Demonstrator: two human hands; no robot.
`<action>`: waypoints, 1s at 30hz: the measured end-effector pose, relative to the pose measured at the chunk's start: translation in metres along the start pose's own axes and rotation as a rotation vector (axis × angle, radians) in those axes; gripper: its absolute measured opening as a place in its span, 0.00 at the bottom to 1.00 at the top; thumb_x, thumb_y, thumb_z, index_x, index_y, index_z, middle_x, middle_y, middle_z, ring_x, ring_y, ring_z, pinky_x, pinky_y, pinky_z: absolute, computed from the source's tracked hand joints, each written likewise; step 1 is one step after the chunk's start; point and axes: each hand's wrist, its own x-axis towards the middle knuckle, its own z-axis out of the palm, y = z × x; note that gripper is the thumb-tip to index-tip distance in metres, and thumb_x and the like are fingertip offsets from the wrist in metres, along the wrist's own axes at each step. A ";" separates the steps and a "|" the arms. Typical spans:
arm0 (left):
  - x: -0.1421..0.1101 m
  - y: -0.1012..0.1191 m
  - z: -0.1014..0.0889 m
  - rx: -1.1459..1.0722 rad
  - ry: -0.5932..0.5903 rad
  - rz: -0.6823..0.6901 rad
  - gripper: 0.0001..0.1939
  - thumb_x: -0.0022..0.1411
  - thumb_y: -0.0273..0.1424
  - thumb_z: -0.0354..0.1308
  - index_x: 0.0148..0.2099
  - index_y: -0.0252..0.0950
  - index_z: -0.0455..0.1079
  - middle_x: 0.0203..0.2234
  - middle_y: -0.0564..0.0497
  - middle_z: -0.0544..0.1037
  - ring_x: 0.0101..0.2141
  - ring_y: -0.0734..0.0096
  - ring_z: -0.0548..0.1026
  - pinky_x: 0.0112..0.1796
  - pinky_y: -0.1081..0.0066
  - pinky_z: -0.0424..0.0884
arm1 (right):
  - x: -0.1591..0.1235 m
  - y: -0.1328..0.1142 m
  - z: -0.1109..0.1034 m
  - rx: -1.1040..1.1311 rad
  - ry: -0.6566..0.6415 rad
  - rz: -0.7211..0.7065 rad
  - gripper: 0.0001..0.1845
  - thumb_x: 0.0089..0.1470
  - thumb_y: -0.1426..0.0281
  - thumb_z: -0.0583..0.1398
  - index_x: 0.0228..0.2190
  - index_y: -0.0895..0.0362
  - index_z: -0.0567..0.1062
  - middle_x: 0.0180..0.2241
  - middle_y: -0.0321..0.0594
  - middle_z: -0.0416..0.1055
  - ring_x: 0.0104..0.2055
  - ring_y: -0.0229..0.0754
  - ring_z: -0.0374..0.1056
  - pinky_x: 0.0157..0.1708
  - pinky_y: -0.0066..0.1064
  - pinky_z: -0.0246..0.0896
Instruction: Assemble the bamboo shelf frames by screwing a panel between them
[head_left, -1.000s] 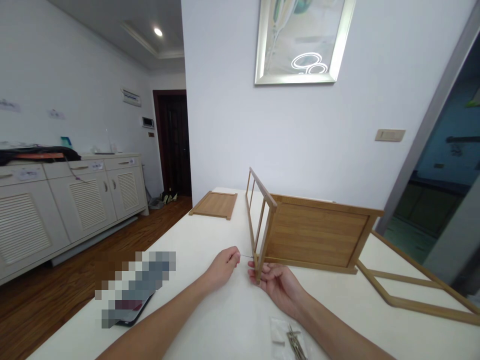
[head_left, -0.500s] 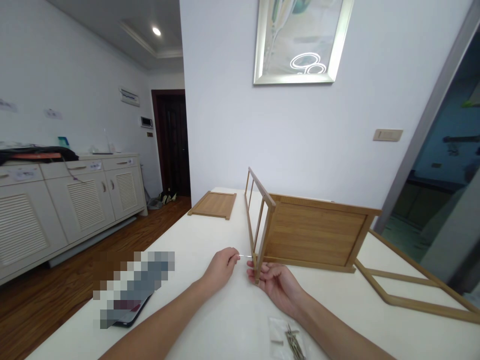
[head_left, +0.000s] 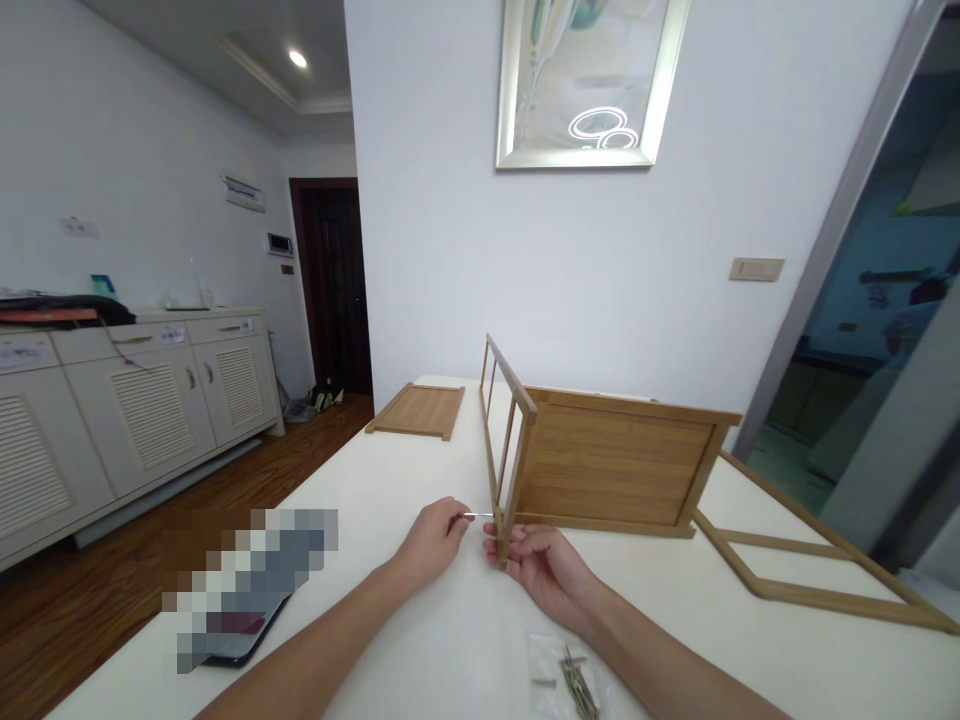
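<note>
My left hand (head_left: 433, 540) pinches a thin metal rod, probably a hex key (head_left: 480, 515), whose far end meets the lower near corner of an upright wooden frame (head_left: 519, 450). Around that same corner my right hand (head_left: 544, 565) is closed, fingers on both sides of the frame's foot. The frame with its slim bars stands at an angle to a wooden panel (head_left: 619, 460), which is on edge behind my right hand. Where the rod's tip enters the wood is too small to make out. A plastic bag of screws (head_left: 576, 680) lies just below my right wrist.
A flat wooden panel (head_left: 420, 411) lies at the table's far left. Another open wooden frame (head_left: 817, 595) rests flat on the right. A partly pixelated phone-like object (head_left: 244, 640) lies near the left edge of the white table (head_left: 442, 660). The wall stands behind.
The whole view has shifted slightly, so things sit a little further left. Both hands keep their hold at the frame's corner, and the rod remains against it.
</note>
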 end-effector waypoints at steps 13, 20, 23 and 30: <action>-0.004 -0.004 -0.003 0.130 -0.005 0.084 0.12 0.62 0.25 0.48 0.37 0.37 0.74 0.33 0.47 0.77 0.35 0.65 0.74 0.40 0.68 0.67 | -0.002 0.000 0.001 -0.015 -0.002 -0.019 0.08 0.34 0.85 0.62 0.17 0.61 0.72 0.39 0.48 0.77 0.40 0.44 0.72 0.47 0.37 0.62; -0.005 -0.004 -0.006 0.211 -0.017 0.095 0.14 0.63 0.26 0.48 0.39 0.39 0.75 0.35 0.47 0.77 0.38 0.64 0.75 0.42 0.68 0.67 | 0.000 0.001 0.000 -0.009 -0.017 -0.013 0.07 0.35 0.85 0.62 0.19 0.62 0.73 0.39 0.49 0.76 0.39 0.43 0.72 0.46 0.36 0.62; -0.005 -0.003 -0.007 0.246 -0.018 0.092 0.14 0.63 0.26 0.48 0.41 0.40 0.76 0.36 0.47 0.77 0.39 0.64 0.75 0.42 0.68 0.66 | 0.000 0.001 0.000 0.002 -0.025 -0.013 0.08 0.35 0.85 0.61 0.17 0.62 0.72 0.38 0.49 0.76 0.39 0.43 0.72 0.47 0.36 0.62; -0.006 0.000 -0.006 0.272 -0.009 0.071 0.14 0.63 0.26 0.48 0.42 0.40 0.76 0.36 0.48 0.77 0.38 0.64 0.74 0.41 0.69 0.65 | -0.001 0.000 0.000 0.002 -0.033 -0.009 0.08 0.35 0.85 0.60 0.20 0.62 0.73 0.39 0.49 0.76 0.40 0.43 0.72 0.47 0.37 0.62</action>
